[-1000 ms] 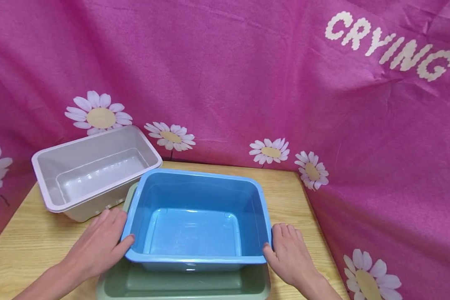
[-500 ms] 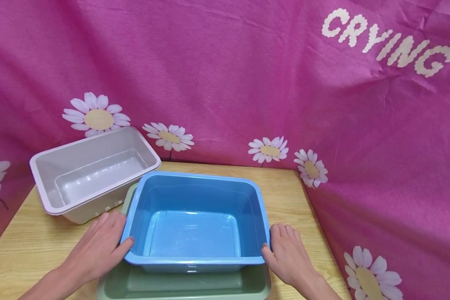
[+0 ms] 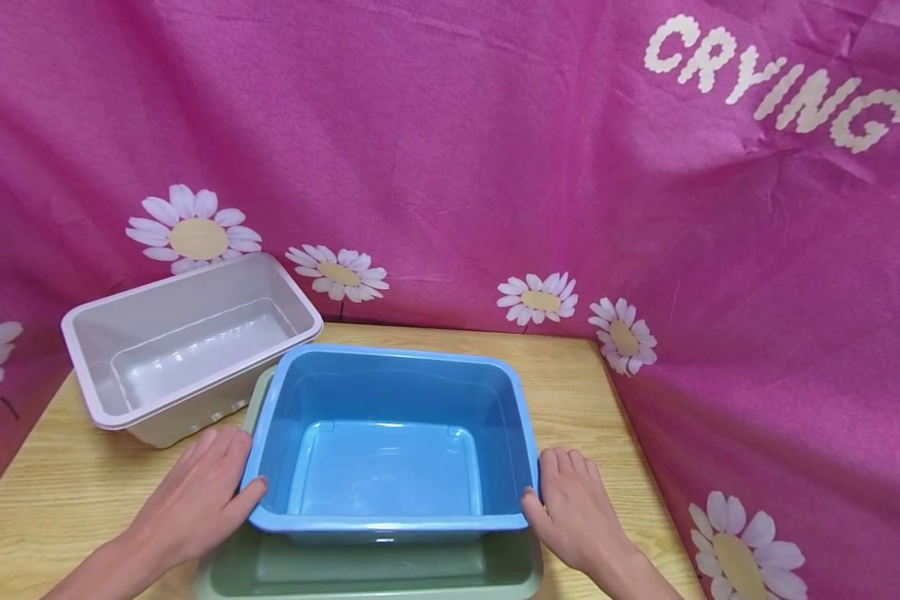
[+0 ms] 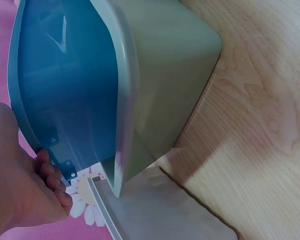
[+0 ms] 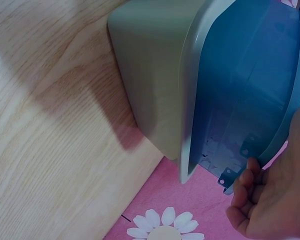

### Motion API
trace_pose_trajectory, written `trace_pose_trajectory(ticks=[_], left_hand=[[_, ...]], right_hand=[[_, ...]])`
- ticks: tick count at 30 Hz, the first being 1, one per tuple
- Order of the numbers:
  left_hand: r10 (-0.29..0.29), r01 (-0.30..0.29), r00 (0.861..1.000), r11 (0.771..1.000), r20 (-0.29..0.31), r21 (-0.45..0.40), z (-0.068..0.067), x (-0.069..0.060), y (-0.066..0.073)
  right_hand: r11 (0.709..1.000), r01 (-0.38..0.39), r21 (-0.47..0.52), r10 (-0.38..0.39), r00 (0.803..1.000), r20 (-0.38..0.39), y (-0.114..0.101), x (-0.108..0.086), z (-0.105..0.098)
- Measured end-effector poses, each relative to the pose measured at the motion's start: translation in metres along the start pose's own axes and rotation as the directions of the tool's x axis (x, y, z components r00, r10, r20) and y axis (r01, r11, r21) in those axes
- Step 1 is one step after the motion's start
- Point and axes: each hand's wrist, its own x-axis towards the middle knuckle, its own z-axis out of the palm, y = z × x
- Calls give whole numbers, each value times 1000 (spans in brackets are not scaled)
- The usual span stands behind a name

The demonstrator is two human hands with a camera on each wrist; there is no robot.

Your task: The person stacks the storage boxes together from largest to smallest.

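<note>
A blue plastic basin [image 3: 390, 467] sits partly inside a green basin [image 3: 367, 575], its rim well above the green one. My left hand [image 3: 198, 496] grips the blue rim on the left side, thumb over the top. On the opposite side my right hand [image 3: 576, 508] holds the same rim in a like way. Both wrist views show the fingers curled under the blue rim, by small tabs with holes. The blue basin's lower part is hidden inside the green basin [image 4: 165, 85], which stands on the table.
A grey basin [image 3: 195, 350] stands at the back left of the wooden table [image 3: 577, 400], close to the green basin's corner. A pink cloth [image 3: 450, 167] with printed daisies hangs behind the table and along its right side.
Both hands keep their grip on the blue basin, which stays in nearly the same place. The whole head view has shifted very slightly.
</note>
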Motion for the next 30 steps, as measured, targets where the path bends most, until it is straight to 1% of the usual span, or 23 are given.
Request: trace_pose_trajectory(ticks=[4,9,13,20,26,30], left_hand=[[-4,4,1000,1000,2,2,1,-1,0],[-9,9,1000,1000,9,7,1,-2,0],[-8,8,1000,1000,8,11,1,-2,0],[-39,38,998,999,47,7,1,-3,1],[-31,31,999,999,29,17,1,-3,-1],[-18,18,1000,1000,11,20,1,-3,-2]], right_hand=[[1000,-2,-2,2,1000,4,0,0,0],[1000,-28,0,28,999,36,-1,0,1],[1000,-29,-5,29,999,39,-1,-1,2],[1000,-28,-4,28,998,53,-1,-1,1],[1000,-9,-11,10,999,45,0,-1,-1],[1000,-20,-9,21,996,85,-1,0,-7]])
